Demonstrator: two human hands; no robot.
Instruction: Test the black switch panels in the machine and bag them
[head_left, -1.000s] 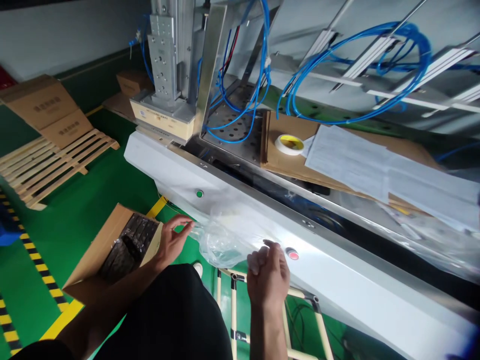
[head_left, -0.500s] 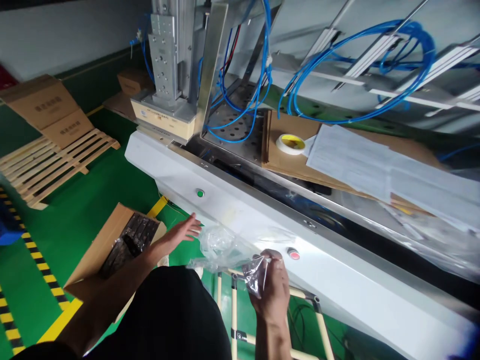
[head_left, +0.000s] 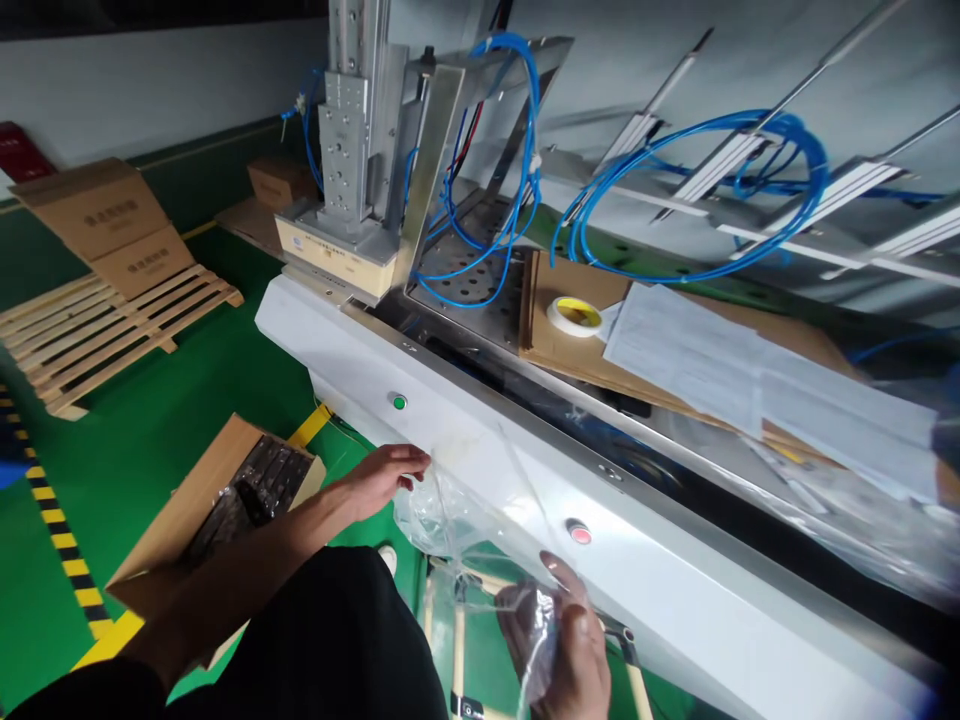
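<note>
A clear plastic bag (head_left: pixel 469 535) is stretched between my two hands, in front of the white machine panel (head_left: pixel 480 450). My left hand (head_left: pixel 390 478) pinches its upper left edge, with thumb and fingers together. At the lower right my right hand (head_left: pixel 559 635) is wrapped in and around the other end of the bag, fingers curled on the film. The bag looks see-through, and I make out nothing inside it. A red button (head_left: pixel 578 532) sits just above my right hand, and a green button (head_left: pixel 400 402) above my left.
An open carton (head_left: pixel 180 510) of dark wrapped items stands on the floor at left, near a wooden pallet (head_left: pixel 112 325). A tape roll (head_left: pixel 575 317) and paper sheets (head_left: pixel 690 350) lie on cardboard on the machine. Below is a tube frame (head_left: pixel 459 650).
My left hand has closed on the bag's edge. My right hand has moved down and slightly right, and the bag is spread wider. The view has shifted a little.
</note>
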